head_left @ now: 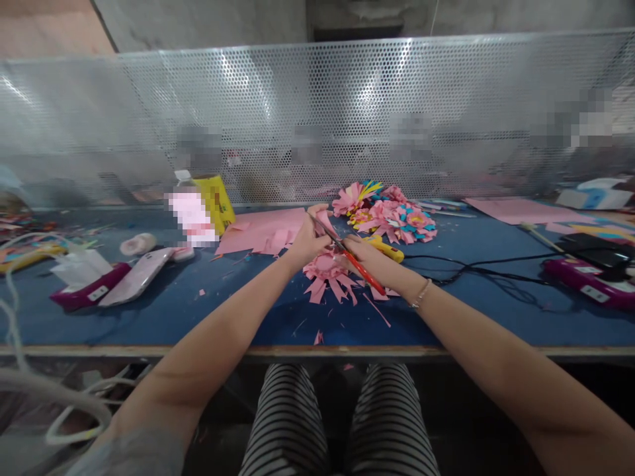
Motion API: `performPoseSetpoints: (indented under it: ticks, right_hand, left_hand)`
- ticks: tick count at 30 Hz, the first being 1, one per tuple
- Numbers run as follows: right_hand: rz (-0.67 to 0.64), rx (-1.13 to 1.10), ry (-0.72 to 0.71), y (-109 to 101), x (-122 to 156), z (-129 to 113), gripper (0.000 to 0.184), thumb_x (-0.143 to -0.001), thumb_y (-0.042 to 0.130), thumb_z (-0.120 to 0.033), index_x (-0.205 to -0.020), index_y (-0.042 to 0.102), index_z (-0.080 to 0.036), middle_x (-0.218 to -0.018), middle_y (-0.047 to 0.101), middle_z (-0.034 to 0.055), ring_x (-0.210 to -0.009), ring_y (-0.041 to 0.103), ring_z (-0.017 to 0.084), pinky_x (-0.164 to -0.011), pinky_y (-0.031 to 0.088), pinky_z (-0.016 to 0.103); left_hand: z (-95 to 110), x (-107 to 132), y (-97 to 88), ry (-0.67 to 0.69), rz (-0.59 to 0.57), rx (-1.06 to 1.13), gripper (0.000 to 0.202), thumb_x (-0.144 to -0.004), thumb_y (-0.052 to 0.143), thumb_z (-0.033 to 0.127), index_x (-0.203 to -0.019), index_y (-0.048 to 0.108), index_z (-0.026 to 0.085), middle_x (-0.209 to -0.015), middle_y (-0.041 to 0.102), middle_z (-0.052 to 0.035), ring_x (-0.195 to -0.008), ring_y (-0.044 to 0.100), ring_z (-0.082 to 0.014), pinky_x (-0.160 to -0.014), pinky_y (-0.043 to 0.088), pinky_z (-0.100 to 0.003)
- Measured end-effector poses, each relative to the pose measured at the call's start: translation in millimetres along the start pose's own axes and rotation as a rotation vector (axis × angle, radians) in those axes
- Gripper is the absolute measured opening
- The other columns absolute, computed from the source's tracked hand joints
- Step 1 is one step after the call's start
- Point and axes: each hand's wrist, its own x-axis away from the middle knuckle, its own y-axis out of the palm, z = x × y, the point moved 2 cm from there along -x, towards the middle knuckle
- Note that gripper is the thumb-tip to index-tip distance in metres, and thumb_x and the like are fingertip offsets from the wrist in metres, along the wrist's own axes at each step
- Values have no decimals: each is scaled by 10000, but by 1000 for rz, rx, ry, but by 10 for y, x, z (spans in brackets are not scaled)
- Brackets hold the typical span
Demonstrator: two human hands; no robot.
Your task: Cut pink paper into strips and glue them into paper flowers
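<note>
My left hand (308, 239) is closed on a piece of pink paper (323, 219) held up over the blue table (208, 311). My right hand (366, 259) grips red-handled scissors (358, 268), and their blades (325, 228) reach up into that paper. Below both hands lies a fringed pink paper flower (328, 276) with cut strips spread around it. A thin bracelet (421, 294) sits on my right wrist.
Finished pink, blue and yellow paper flowers (391, 215) are piled behind my hands. Pink sheets (265, 231) lie at left, a yellow bottle (214, 201) farther left. A black cable (476, 268) runs right to a magenta device (588, 281). A perforated metal screen (317, 112) backs the table.
</note>
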Motion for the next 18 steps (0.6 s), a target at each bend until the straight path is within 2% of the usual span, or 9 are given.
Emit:
performPoseSetpoints:
  ticks: [4,6,9,14,18]
  right_hand:
    - [47,-38,5,23,-14,40,212,-819,389,-356,-669,385,-206,-750,481,55,-728,481,173,-703,432,329]
    - [62,-56,30,23,-22,58,204,-817,391,-343,-666,394,-205,-742,490,53,-721,484,166,-700,434,323]
    - [81,-92,71,15,-32,86,229,-810,392,-368,-650,392,-203,-715,486,39,-695,485,154,-667,444,312]
    - [105,-134,95,45,-35,152,257,-803,391,-405,-647,383,-200,-699,476,20,-662,474,137,-644,445,302]
    - [128,-155,105,108,-33,229,263,-802,383,-421,-665,408,-197,-729,492,25,-684,489,140,-670,446,301]
  left_hand:
    - [14,-18,15,-82,36,90,673,-566,410,36,-1200,300,230,-756,539,16,-503,474,-60,-531,448,-241]
    - [5,-46,-2,-79,95,96,646,-589,391,42,-1206,323,224,-716,534,17,-489,470,-63,-517,439,-237]
    - [-13,-84,-37,-63,164,68,610,-603,407,52,-1191,370,211,-800,553,-11,-502,492,-70,-512,443,-250]
    - [-19,-93,-64,-48,187,71,573,-603,477,61,-1151,428,221,-1046,529,-43,-529,514,-57,-538,483,-277]
    - [-38,-99,-68,-46,178,107,549,-624,501,69,-1148,445,223,-1044,543,-45,-563,537,-65,-581,511,-290]
